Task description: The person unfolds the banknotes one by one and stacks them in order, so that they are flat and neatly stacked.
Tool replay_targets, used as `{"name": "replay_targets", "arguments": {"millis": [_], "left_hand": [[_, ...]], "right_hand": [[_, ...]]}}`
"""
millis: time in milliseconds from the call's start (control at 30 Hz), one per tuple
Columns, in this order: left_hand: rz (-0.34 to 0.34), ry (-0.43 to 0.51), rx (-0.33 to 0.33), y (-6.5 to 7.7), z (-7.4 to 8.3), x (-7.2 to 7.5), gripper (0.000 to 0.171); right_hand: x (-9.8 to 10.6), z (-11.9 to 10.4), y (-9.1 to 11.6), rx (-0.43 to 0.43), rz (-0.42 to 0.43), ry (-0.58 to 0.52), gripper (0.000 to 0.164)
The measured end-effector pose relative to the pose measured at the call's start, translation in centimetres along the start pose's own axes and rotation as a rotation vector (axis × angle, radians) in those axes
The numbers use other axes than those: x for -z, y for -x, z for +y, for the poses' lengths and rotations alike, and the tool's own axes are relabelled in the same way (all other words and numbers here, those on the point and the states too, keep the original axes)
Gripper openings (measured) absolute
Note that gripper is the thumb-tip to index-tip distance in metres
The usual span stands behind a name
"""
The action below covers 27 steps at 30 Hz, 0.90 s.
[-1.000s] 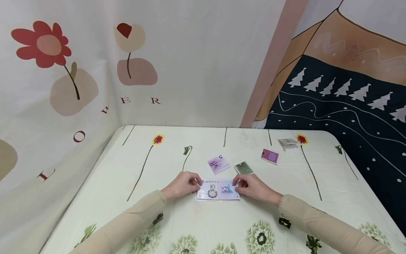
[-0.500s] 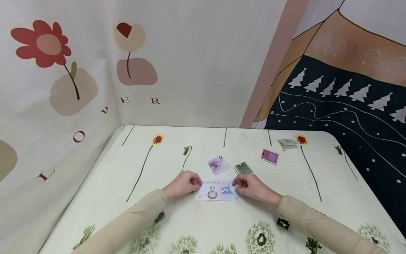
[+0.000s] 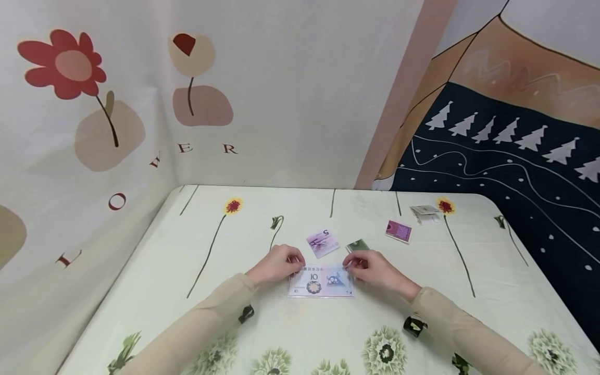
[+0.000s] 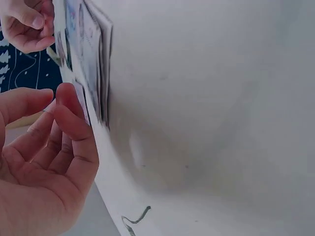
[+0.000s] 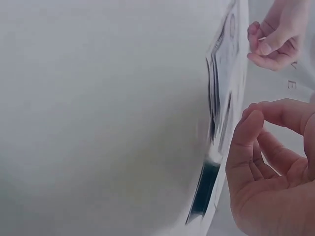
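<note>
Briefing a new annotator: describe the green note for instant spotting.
On the white floral tablecloth, find the right hand. The green note lies just beyond it, partly hidden; between the lilac note and magenta note, it alone is dark green.

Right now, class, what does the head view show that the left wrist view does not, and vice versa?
Only head: red flower print and beige sleeves.
Only left wrist: the note stack side-on, layers showing, and the palm side of the left hand.
Both: note stack, left hand, right hand, dark backdrop with white trees.
</note>
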<state>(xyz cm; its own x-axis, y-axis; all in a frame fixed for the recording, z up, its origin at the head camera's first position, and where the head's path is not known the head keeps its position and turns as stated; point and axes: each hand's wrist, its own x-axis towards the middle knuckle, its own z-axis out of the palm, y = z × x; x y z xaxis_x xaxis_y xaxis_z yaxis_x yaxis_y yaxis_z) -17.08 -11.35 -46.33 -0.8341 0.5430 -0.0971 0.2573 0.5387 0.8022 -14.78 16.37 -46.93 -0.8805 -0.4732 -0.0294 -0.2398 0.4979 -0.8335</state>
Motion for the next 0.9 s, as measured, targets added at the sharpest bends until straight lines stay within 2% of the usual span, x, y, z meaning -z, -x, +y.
{"name": "replay_targets", "arguments": {"millis": [233, 433, 667, 900], "left_hand": [[0.045, 0.031, 0.019, -0.9, -0.1, 0.6, 0.008], [0.082, 0.054, 0.061, -1.5, -0.3, 1.0, 0.009], [0.136, 0.09, 0.133, -2.3, -0.3, 1.1, 0.009], [0.171, 0.12, 0.147, -3.4, -0.4, 1.0, 0.008]], "right_hand": [[0.6, -0.5, -1.0, -0.056, 0.063, -0.019, 0.015], [1.1, -0.6, -1.9, -0.064, 0.109, -0.005, 0.017], [1.3, -0.7, -3.2, -0.085, 0.131, -0.017, 0.018], [1.1, -0.4, -4.9, -0.098, 0.141, -0.003, 0.02]]}}
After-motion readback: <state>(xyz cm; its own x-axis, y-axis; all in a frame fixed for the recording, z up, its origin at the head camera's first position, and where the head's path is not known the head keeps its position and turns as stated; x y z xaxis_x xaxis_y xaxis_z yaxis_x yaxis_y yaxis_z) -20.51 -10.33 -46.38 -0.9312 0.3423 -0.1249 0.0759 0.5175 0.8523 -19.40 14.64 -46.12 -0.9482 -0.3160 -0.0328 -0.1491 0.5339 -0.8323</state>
